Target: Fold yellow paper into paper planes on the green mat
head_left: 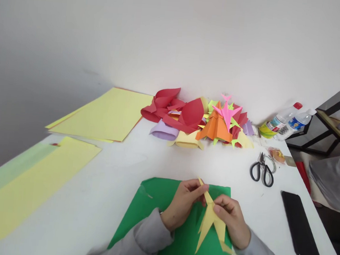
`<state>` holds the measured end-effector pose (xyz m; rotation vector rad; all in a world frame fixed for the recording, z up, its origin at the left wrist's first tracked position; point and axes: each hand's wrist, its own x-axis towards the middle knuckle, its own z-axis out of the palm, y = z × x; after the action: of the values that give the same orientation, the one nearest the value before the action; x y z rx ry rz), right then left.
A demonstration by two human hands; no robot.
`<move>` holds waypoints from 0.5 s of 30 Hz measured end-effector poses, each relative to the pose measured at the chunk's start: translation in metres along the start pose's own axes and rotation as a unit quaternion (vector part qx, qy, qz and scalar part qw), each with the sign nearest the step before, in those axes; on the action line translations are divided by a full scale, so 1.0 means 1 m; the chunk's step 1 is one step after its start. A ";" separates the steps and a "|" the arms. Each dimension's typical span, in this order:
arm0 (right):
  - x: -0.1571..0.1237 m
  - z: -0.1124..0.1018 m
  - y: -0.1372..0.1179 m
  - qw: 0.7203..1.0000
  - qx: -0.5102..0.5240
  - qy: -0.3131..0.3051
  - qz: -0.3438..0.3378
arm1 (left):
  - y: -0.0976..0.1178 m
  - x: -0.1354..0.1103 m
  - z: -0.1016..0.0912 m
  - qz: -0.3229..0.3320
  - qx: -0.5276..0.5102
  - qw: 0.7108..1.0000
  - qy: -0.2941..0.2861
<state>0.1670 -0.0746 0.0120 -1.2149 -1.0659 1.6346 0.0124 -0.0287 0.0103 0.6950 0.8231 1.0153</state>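
Observation:
A yellow folded paper figure point(209, 217), with a narrow pointed top and several long points hanging down, is held between my two hands above a green sheet point(152, 199). My left hand point(186, 201) pinches its thin upper strip between thumb and fingers. Lower down, at the figure's right side near the middle, my right hand point(232, 217) grips it with thumb and bent fingers. The lower points hang free over the green sheet, one bending to the right beneath my right hand.
Behind lies a pile of folded paper shapes, including an orange one point(215, 127) and a pink one point(227, 113). Yellow sheets point(109, 115) lie left. To the right are black-handled scissors point(262, 170), a black phone point(300, 226) and two bottles, one red-capped point(279, 120).

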 end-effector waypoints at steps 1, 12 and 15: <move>0.000 0.000 -0.001 1.000 -0.005 0.000 0.003 | 0.001 0.001 -0.002 0.013 0.003 1.000 0.011; -0.004 0.002 -0.002 0.976 -0.193 0.050 -0.090 | 0.002 -0.005 -0.002 -0.007 0.067 0.994 -0.085; -0.006 0.003 -0.004 0.948 -0.267 0.074 -0.160 | 0.001 -0.006 -0.003 0.004 0.064 0.991 -0.114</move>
<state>0.1661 -0.0795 0.0176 -1.3860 -1.5745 1.0168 0.0080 -0.0334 0.0111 0.9071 0.6893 0.8754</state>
